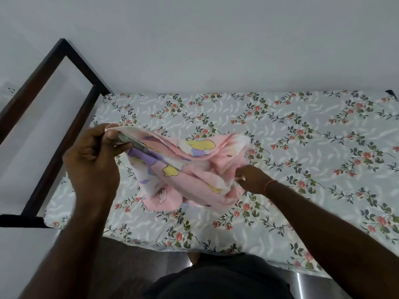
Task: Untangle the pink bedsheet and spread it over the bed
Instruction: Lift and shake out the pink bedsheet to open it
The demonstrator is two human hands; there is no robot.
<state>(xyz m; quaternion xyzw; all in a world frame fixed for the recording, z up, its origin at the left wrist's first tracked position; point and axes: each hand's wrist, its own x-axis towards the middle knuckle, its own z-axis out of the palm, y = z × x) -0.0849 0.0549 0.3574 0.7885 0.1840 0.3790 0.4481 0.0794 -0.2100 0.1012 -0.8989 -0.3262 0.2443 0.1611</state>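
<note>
The pink bedsheet lies bunched near the bed's left end, strung between the left hand pinching a raised corner toward the left edge and the right hand gripping folds lower, rightward.

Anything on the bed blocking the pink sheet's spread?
Nothing visible. Left hand and right hand both grip the pink bedsheet, bunched on the bed; only a small dark item shows at the far right edge.
</note>
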